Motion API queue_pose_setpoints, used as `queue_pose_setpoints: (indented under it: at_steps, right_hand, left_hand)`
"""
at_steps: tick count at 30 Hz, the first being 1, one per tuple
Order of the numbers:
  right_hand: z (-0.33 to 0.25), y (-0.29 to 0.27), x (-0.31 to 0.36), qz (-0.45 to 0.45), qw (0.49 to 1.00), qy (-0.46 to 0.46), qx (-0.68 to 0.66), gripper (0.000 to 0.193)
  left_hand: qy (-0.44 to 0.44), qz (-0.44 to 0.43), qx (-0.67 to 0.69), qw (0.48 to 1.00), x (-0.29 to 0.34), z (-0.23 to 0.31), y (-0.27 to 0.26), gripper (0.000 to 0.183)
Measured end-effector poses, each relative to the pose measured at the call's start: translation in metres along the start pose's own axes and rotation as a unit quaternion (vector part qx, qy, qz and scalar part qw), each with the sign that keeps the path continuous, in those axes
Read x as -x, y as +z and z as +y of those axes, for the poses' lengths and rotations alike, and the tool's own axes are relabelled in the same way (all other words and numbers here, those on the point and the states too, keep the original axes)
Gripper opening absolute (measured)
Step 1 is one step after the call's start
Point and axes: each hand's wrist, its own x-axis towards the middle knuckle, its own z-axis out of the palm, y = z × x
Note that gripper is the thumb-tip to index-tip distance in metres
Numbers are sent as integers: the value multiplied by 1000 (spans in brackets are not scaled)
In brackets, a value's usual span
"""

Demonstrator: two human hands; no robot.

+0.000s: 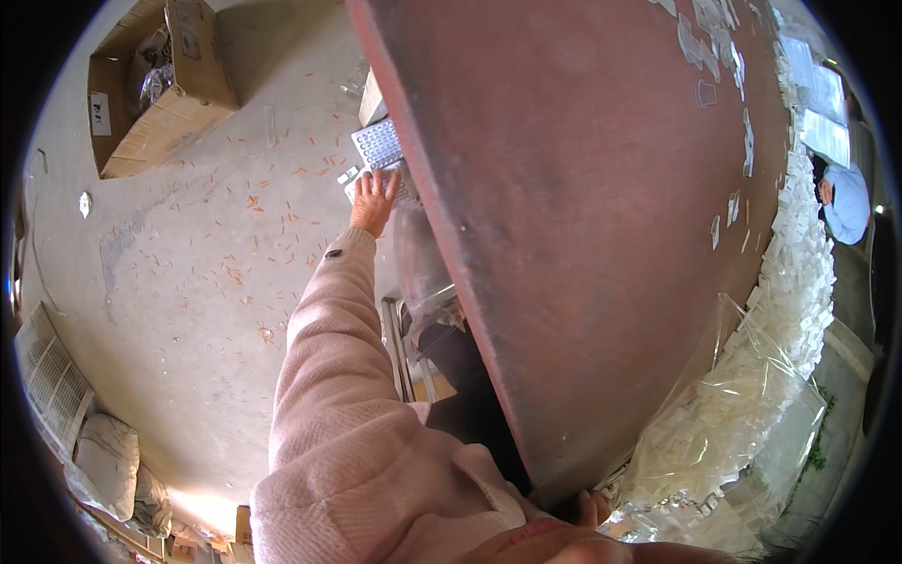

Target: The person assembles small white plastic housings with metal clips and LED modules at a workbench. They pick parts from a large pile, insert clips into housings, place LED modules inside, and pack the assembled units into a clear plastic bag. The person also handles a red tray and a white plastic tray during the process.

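From where I'm standing, far left: a slatted panel (54,381) is leaning low by the rim, a pale sack (108,461) sitting just beside it. Small white scrap (85,204) is lying on the grey floor (188,357). Upper left, an open cardboard box (193,103) is holding crumpled clear plastic. Thin orange bits (254,202) are lying scattered between box and person.

Left hand (373,202), pink knit sleeve, is resting over a pale tray (351,191), palm down, fingers parted and slightly bent. Can't tell if it's gripping; the fingers are hiding the contact. Just beyond the fingertips, a white tray with rows of round cups (378,143) is lying tilted, its right end disappearing behind the table edge. A clear plastic bag (420,258) is hanging just below that hand, also beside the edge.

Red-brown table (583,235) is filling the middle. Right hand (590,509) is showing only as a few fingers at the table's near edge; can't tell if it's holding anything. Right of it, a big clear plastic sheet (714,414) is lying crumpled against a long heap of small white pieces (797,273). Far right, a co-worker in a light-blue sleeve (848,207) is sitting near stacked white items (827,136).
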Motion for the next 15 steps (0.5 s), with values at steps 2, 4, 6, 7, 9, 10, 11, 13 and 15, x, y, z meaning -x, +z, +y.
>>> queue_pose_setpoints:
  at_steps: [2, 4, 6, 7, 9, 10, 11, 13, 15]
  right_hand:
    - [0, 0, 0, -2, 1000, -1, 1, 66]
    - [0, 1, 0, -2, 1000, -3, -3, 66]
    - [0, 1, -1, 1, 1000, -1, -6, 66]
    - [0, 1, -1, 1, 1000, 0, -6, 65]
    - [0, 1, -2, 1, 1000, -1, -5, 65]
    - [0, 2, -2, 2, 1000, 1, -8, 65]
    - [-1, 2, -2, 2, 1000, 1, -9, 64]
    - [-1, 2, -1, 0, 1000, 1, -9, 64]
    - [-2, 2, 0, 2, 1000, 2, -8, 63]
  left_hand:
    - [-16, -1, 33, 999, -1, -5, -4, 68]
    - [-54, -17, 78, 995, -2, -5, -12, 77]
    - [-149, -114, 275, 943, -5, -7, -22, 78]
    - [-129, -67, 165, 975, -6, -1, -25, 76]
    - [-130, -34, 42, 990, -6, 6, -27, 75]
    - [-139, -52, 35, 988, -6, 8, -25, 75]
    - [-149, -71, 27, 986, -5, 10, -22, 75]
    - [-128, -58, -43, 989, -8, 12, -8, 68]
    - [-126, -43, -84, 988, -10, 15, 8, 61]
